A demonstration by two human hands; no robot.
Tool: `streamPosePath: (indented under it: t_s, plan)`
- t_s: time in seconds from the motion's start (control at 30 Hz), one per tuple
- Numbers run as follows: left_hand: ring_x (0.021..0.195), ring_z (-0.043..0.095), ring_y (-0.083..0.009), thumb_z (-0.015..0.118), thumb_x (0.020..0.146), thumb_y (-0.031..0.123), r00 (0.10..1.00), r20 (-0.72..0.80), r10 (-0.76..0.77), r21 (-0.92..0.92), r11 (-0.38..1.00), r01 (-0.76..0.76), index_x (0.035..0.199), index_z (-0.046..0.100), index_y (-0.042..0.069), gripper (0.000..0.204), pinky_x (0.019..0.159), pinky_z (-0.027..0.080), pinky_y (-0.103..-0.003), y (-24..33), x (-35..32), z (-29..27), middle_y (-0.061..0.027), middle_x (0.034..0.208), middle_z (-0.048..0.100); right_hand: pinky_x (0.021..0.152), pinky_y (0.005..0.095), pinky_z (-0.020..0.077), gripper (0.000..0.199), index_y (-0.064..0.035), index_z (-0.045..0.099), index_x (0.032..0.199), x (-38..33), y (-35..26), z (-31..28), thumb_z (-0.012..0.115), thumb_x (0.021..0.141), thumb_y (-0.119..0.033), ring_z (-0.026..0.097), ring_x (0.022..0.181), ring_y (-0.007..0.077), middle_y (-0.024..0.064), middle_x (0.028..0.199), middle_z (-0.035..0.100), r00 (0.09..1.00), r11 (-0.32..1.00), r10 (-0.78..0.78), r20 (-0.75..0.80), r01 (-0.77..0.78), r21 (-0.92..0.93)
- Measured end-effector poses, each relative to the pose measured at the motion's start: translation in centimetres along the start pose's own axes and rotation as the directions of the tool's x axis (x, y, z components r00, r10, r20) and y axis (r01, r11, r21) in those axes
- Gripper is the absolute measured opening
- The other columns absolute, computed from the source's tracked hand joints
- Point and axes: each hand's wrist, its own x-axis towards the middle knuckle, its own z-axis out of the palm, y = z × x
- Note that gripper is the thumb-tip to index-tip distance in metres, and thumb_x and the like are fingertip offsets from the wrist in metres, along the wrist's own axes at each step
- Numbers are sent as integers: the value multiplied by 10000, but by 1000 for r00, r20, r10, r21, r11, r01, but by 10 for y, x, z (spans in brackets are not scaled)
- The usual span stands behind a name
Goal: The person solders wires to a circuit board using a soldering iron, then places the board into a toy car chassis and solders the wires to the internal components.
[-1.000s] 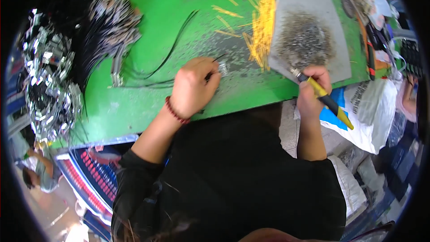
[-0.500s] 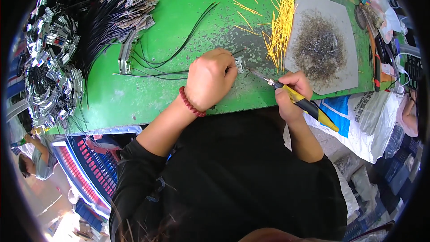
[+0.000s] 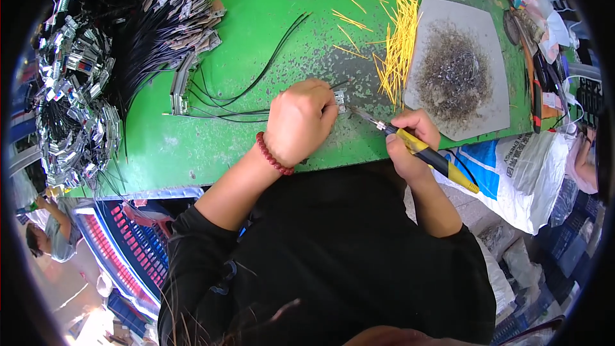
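My left hand (image 3: pixel 298 118) is closed on a small metal piece (image 3: pixel 340 98), whose end sticks out past my fingertips. Thin black wires (image 3: pixel 240 114) run left from under this hand to a silver metal bracket (image 3: pixel 180 88) lying on the bench. A soldering iron (image 3: pixel 442 164) with a yellow and black handle is gripped in my right hand (image 3: pixel 412 147). Its tip points left and is at or very close to the metal piece; I cannot tell whether they touch. What my left fingers pinch underneath is hidden.
Yellow thin sticks (image 3: pixel 398 45) lie in a heap beside a grey board (image 3: pixel 496 83) covered with dark residue. Bundles of black wires with metal ends (image 3: pixel 186 13) and a pile of silver brackets (image 3: pixel 77 90) fill the left. A white sack (image 3: pixel 525 186) hangs at the right edge.
The soldering iron and my right hand have shifted slightly left, bringing the tip closer to the metal piece. My left hand keeps its hold almost unmoved.
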Motion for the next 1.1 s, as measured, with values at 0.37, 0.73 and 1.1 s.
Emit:
streamPosePath:
  t_s: [0.37, 0.73, 1.1]
  plan:
    - [751, 650, -315, 677, 739, -4, 999, 43, 21, 33, 999, -22, 744, 643, -15, 36, 667, 530, -380, 1, 3, -4, -134, 822, 664, 539, 211, 353, 198, -1, 551, 918, 2, 5, 1, 695, 792, -55, 444, 609, 30, -11, 731, 540, 997, 995, -59, -43, 63, 81]
    - [754, 641, -332, 658, 759, 24, 992, 126, 7, 90, 996, -19, 743, 634, -19, 52, 671, 525, -395, 1, 11, -6, -145, 810, 648, 585, 218, 347, 217, -24, 537, 941, 3, 1, 0, 688, 813, -111, 434, 656, 41, -4, 783, 531, 1000, 998, 28, 12, -28, 49]
    - [763, 649, -336, 664, 751, 17, 992, 129, -7, 43, 999, 2, 743, 636, -27, 53, 687, 533, -388, 2, 10, -7, -148, 837, 661, 602, 212, 359, 215, -23, 543, 956, 3, -5, 1, 685, 808, -89, 447, 673, 34, -6, 795, 539, 997, 998, 61, 37, -61, 0]
